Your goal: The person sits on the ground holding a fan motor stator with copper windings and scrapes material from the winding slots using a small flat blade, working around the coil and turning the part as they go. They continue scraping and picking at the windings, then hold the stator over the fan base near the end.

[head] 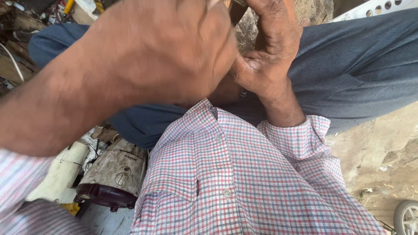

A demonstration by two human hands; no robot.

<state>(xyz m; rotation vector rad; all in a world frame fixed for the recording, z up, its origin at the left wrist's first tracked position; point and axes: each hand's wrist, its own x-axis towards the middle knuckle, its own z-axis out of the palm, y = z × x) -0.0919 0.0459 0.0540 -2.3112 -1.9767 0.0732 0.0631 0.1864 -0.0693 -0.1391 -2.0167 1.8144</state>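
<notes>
Two hands meet close under the camera, above the lap. The left hand (161, 52) is blurred, curled into a loose fist, and covers most of the grip zone. The right hand (265, 56) rises upright just right of it, fingers closed round a dark narrow object (237, 8) at the top edge, long axis roughly vertical; its kind can't be told. Whether the left hand holds anything is hidden. Grey trousers (357, 65) lie behind, checked shirt (244, 182) below.

Both hands are crowded together over the lap, the left hand (165, 48) pressed against the right hand (265, 56), no gap between them. A dirty white appliance (115, 172) blocks the lower left. Bare ground (379, 148) lies open at right.
</notes>
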